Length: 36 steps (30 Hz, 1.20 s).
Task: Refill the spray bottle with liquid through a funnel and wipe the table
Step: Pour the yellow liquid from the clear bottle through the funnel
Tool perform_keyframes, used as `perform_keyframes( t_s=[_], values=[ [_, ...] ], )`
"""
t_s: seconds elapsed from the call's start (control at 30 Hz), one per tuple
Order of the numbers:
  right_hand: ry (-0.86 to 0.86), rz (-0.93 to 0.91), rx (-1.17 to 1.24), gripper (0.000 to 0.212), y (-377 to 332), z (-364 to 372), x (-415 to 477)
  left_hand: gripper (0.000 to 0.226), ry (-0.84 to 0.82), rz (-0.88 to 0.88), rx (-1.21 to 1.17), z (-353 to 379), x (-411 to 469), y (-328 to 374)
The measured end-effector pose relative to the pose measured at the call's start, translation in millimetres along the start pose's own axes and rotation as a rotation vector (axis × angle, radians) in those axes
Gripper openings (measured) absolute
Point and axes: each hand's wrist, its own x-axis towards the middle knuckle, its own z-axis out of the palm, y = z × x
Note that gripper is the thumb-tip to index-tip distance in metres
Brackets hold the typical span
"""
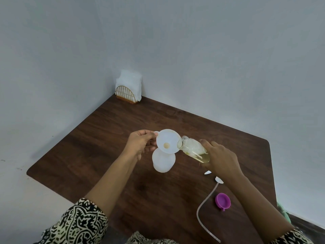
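A white funnel [168, 140] sits in the neck of a translucent white spray bottle [163, 162] standing mid-table. My left hand [140, 144] pinches the funnel's rim tab at its left side. My right hand [221, 159] grips a clear bottle [192, 148] of yellowish liquid, tipped with its open mouth over the funnel's right edge. A small pool of liquid shows at the funnel's centre hole. The spray head with its long dip tube [205, 208] lies on the table near my right forearm, partly hidden by it.
A purple cap [222, 200] lies at the front right of the dark wooden table [105, 138]. A gold wire napkin holder with white napkins [129, 89] stands in the far corner against the walls. Something green [284, 213] shows past the table's right edge.
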Motion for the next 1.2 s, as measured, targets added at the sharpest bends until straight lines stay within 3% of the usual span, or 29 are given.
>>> perform_keyframes(
  t_s=[1.2],
  values=[
    [0.01, -0.054, -0.027, 0.074, -1.9, -9.5, 5.7, 0.006, 0.019, -0.013, -0.01, -1.2, -2.8, -1.5]
  ],
)
